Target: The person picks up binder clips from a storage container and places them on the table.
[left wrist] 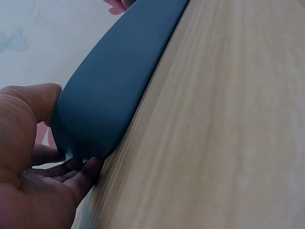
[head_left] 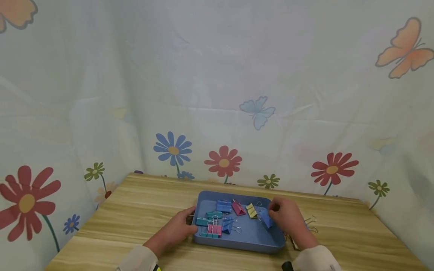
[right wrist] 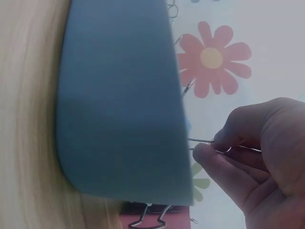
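A blue-grey tray (head_left: 239, 245) sits on the table with several binder clips in it. My left hand (head_left: 174, 227) grips its left end; the left wrist view shows the thumb at the rim of the tray (left wrist: 114, 71) and fingers against the end wall. Over the tray's right part, my right hand (head_left: 288, 216) pinches the wire handle of a blue binder clip (head_left: 266, 219). In the right wrist view the tray wall hides most of that clip. Close to it lies a yellow binder clip (head_left: 251, 211).
Inside the tray are a magenta clip (head_left: 238, 207), another blue clip (head_left: 224, 205), a teal clip (head_left: 203, 221) and a pink clip (head_left: 217, 229). More clips lie right of the tray, partly behind my right arm, including a red one (right wrist: 152, 221). A flowered curtain (head_left: 217, 75) hangs behind the table.
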Motion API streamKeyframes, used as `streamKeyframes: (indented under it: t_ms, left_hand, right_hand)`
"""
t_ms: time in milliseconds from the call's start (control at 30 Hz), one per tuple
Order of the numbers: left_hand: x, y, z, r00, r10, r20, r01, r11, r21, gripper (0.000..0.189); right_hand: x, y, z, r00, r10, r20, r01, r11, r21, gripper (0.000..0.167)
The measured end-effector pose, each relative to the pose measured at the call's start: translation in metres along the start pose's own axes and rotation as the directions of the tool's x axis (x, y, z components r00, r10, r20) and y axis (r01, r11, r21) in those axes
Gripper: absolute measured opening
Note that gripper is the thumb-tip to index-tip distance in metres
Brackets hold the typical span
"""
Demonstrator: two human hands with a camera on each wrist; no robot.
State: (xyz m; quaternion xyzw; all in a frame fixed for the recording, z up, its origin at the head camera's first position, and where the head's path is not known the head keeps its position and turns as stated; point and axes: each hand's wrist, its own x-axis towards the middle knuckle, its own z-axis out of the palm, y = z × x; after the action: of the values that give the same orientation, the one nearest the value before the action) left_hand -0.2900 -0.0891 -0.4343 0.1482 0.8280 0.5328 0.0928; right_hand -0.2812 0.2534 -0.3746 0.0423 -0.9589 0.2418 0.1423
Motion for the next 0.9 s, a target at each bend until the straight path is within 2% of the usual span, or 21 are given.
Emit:
streamKeyframes:
  t_ms: [333, 533, 667, 900]
  left_hand:
    - [-0.001, 0.002, -0.001, 1.0, -0.01, 0.013, 0.01, 1.0, 0.0, 0.083]
    - [0.0, 0.001, -0.001, 1.0, -0.019, 0.02, 0.019, 1.0, 0.007, 0.082]
    - [-0.002, 0.003, -0.001, 1.0, -0.017, 0.018, 0.017, 1.0, 0.01, 0.082]
    - [-0.002, 0.004, -0.001, 1.0, -0.017, 0.016, 0.017, 1.0, 0.011, 0.082]
  right_hand:
    - [-0.006, 0.0, -0.009, 0.998, 0.055, -0.008, -0.054, 0.997, 0.057, 0.007]
    - [-0.013, 0.003, -0.016, 0.997, 0.082, -0.01, -0.08, 0.986, 0.15, 0.008]
    - [-0.016, 0.008, -0.02, 0.991, 0.131, 0.015, -0.131, 0.967, 0.217, 0.01]
    - [-0.021, 0.017, -0.032, 0.986, 0.167, 0.018, -0.167, 0.958, 0.233, 0.013]
